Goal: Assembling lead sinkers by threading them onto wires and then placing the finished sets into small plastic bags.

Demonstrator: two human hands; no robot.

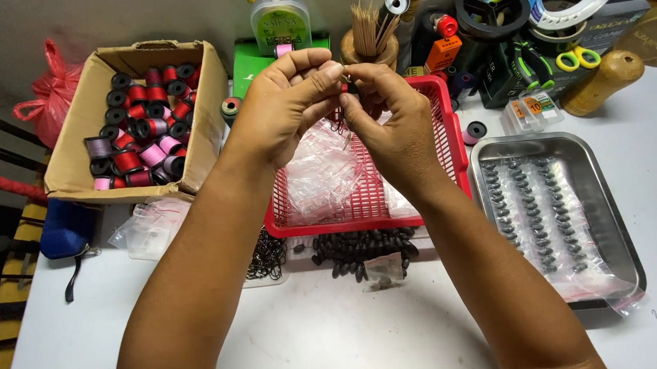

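Tiny metal piece [346, 80], too small to identify, pinched between fingertips of left hand [286, 106] and right hand [392, 124], raised over red basket [451, 140] of clear plastic bags [321, 174]. Near the basket, dark sinkers [360, 247] heaped on white table [333, 330]. Right, steel tray [621, 225] with bagged rows of sinkers. Far left, cardboard box [72, 142] full of thread spools [144, 125].

A small fishing-tackle workshop: the white counter [333, 330] carries a cardboard box of thread spools [140, 118], a steel tray of sinkers [548, 213], loose hooks [267, 256] and scissors [579, 58].
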